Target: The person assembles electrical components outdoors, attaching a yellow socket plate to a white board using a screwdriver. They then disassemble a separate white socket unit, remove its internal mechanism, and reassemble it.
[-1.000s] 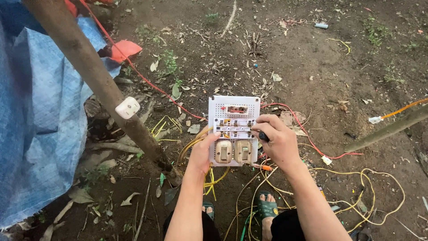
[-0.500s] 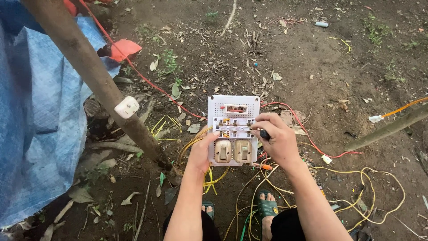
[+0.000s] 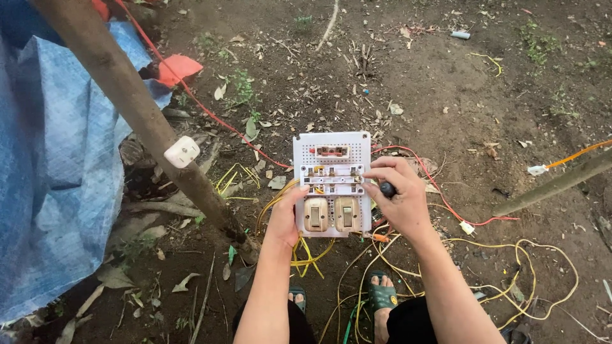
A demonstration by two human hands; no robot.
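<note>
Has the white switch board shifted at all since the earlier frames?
No. The white switch board sits the same way relative to the leaning wooden pole, with the left hand and right hand on it as before.

Bare forearms, green sandals (image 3: 381,298), dark shorts (image 3: 414,322)

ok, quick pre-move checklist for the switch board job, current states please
1. Board support: left hand grips the white perforated board at its left edge. Ok.
2. Tool in hand: right hand holds a dark-handled screwdriver at the terminal row. Ok.
3. Tip seated on a terminal: hidden by fingers. Cannot tell.
4. Wires dead: yellow wires and red wire run off across the soil. Cannot tell.
5. Footing: open sandals among loose wires. Not ok.
</note>
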